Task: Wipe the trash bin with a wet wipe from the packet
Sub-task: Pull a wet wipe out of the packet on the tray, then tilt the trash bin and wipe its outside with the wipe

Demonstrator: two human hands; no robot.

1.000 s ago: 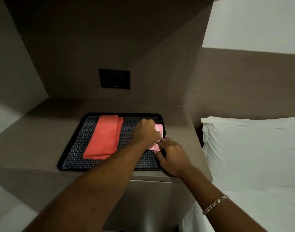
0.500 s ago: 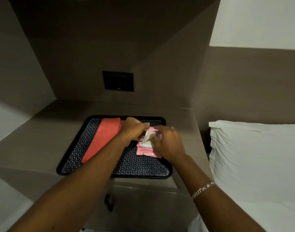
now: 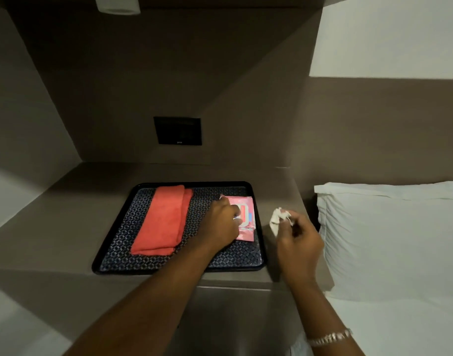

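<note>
Head view: white pillow (image 3: 389, 235) beside the desk (image 3: 66, 217); black tray (image 3: 257, 227) at its front edge. Left hand (image 3: 221, 223) presses the pink packet (image 3: 244, 214), print unreadable, at the tray's right edge. Right hand (image 3: 298, 244) pinches a crumpled wet wipe (image 3: 278, 218).

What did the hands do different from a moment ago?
The right hand pulled a white wet wipe out of the pink packet and moved right, off the tray. The left hand stayed pressing on the packet. The orange cloth did not move.
</note>
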